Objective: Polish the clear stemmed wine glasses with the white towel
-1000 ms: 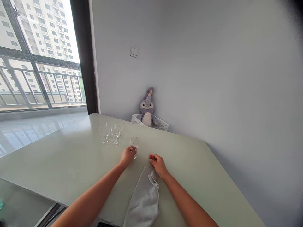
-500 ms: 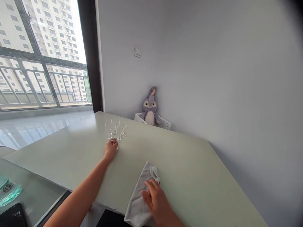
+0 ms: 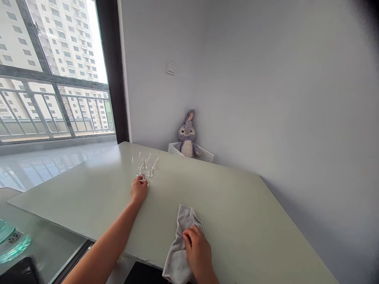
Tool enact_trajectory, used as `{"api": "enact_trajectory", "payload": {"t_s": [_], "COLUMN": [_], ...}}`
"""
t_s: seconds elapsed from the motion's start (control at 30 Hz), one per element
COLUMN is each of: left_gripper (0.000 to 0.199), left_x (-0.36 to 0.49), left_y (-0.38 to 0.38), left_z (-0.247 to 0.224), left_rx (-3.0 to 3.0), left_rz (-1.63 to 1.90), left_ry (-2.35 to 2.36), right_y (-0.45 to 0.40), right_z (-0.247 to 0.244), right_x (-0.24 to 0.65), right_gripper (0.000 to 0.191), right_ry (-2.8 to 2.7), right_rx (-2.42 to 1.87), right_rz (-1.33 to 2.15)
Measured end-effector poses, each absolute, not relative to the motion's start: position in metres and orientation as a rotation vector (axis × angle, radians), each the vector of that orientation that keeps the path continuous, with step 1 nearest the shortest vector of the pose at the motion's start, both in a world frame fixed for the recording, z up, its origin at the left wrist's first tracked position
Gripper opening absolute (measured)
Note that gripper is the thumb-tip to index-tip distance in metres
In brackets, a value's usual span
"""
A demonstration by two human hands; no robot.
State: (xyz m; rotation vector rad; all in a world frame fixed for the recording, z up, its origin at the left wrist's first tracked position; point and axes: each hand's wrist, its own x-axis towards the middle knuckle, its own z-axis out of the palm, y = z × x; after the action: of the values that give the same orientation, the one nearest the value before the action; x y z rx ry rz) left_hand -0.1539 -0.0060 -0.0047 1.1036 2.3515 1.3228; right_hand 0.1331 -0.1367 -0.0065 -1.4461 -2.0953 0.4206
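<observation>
My left hand point(image 3: 139, 190) reaches to the near side of a cluster of several small clear stemmed glasses point(image 3: 151, 169). Its fingers are closed round the low part of the nearest glass point(image 3: 146, 182), which stands on the white table point(image 3: 231, 209). Closer to me, a light grey cloth point(image 3: 177, 256) lies bunched lengthwise near the table's front edge. My right hand point(image 3: 197, 249) is on top of it, thumb and fingers pinched together on the fabric. Part of the cloth is hidden beneath that hand.
A plush rabbit point(image 3: 187, 138) sits in a white perforated basket point(image 3: 206, 157) beyond the table's far edge, by the wall. At lower left, a greenish clear bottle point(image 3: 13, 242) and a black phone-like object point(image 3: 20, 272) lie on a lower glass surface point(image 3: 56, 240).
My right hand has gone from loosely spread fingers to a pinch on the cloth, whose far end is now more bunched. My left hand stays at the nearest glass.
</observation>
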Motion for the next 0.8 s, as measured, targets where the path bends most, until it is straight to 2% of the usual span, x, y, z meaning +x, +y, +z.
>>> {"api": "enact_trajectory", "payload": {"t_s": [0.13,0.23,0.33,0.4,0.47,0.6,0.7,0.8], "left_gripper": [0.023,0.022,0.022,0.022,0.021,0.019,0.018,0.017], "left_x": [-0.154,-0.154,-0.155,-0.155,-0.156,-0.157,-0.157,-0.157], "left_y": [-0.006,-0.006,-0.006,-0.006,-0.005,-0.003,0.000,0.001], "left_z": [-0.004,-0.004,-0.004,-0.004,-0.005,-0.007,-0.007,-0.006], "left_rx": [1.113,1.119,1.124,1.128,1.132,1.133,1.145,1.163], "left_rz": [1.315,1.313,1.313,1.316,1.315,1.289,1.259,1.237], "left_ry": [2.374,2.377,2.373,2.373,2.377,2.394,2.401,2.401], "right_y": [-0.135,-0.134,-0.134,-0.132,-0.128,-0.117,-0.114,-0.116], "right_z": [-0.002,-0.001,-0.002,-0.002,-0.002,-0.003,-0.001,0.007], "right_x": [0.142,0.137,0.128,0.128,0.136,0.174,0.201,0.215], "right_gripper": [0.015,0.026,0.013,0.011,0.010,0.029,0.039,0.045], "right_ry": [-2.020,-2.071,-2.095,-2.001,-1.807,-1.095,-0.735,-0.735], "right_rx": [-1.480,-1.571,-1.590,-1.532,-1.427,-1.132,-0.931,-0.916], "right_rz": [0.474,0.426,0.382,0.444,0.647,1.181,1.299,1.317]}}
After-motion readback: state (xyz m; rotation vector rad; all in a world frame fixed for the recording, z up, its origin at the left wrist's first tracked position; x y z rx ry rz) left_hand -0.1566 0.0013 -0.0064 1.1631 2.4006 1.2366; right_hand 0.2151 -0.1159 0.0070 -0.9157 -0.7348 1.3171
